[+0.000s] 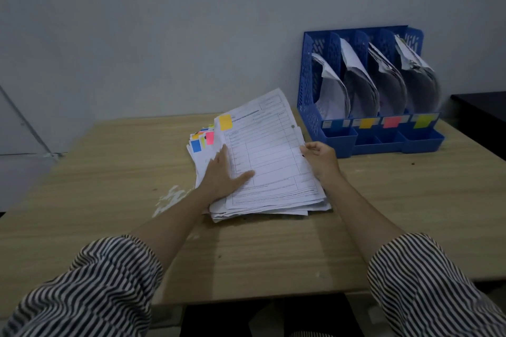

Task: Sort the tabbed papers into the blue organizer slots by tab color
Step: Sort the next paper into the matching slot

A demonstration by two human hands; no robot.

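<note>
A stack of printed papers [273,200] lies in the middle of the wooden table [109,186]. Its top sheet [271,142] carries an orange-yellow tab [226,122] at its far left corner and is lifted at the far end. My right hand [319,157] pinches this sheet's right edge. Fingers spread, my left hand [223,174] lies flat on the stack's left side. Blue, pink and yellow tabs [202,141] stick out from lower sheets. The blue organizer [309,85] stands at the back right, its slots labelled blue [336,123], orange [367,123], pink [392,121] and green-yellow [423,120], each holding curled papers.
A grey wall rises just behind the table. A dark surface [482,115] sits to the right of the organizer. White scuff marks [171,197] mark the table left of the stack. My striped sleeves fill the lower corners.
</note>
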